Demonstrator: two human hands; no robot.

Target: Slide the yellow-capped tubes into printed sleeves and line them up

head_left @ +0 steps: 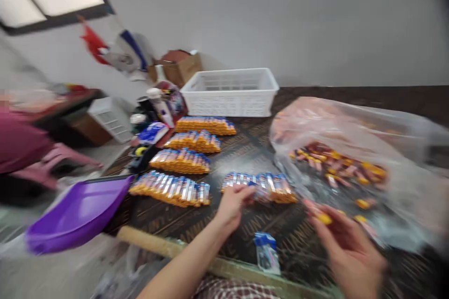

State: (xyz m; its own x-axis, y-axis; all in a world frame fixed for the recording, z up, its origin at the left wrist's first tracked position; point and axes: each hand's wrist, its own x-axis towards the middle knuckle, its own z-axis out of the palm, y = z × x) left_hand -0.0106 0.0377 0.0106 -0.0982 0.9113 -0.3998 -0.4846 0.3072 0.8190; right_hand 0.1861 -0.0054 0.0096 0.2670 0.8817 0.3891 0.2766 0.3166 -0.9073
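My left hand [234,205] is pinched at the front of a short row of small packets [280,189] with blue tops and orange-yellow ends. A clear packet with a blue top [260,193] shows at its fingertips, partly hidden and blurred. On the right, my right hand [345,247] closes its fingertips on a small yellow-ended piece [324,218]. Just beyond it, a large clear plastic bag [315,116] lies with its mouth spread, and many loose pink-and-yellow pieces [336,163] spill inside it. One flat blue-topped packet [267,253] lies near the table's front edge, between my forearms.
Several rows of packets [171,188] line the left of the dark table [157,217]. A white plastic basket [229,103] stands behind them. Bottles [156,98] and a cardboard box [187,69] are at the back left. A purple dustpan [82,210] juts out at the left edge.
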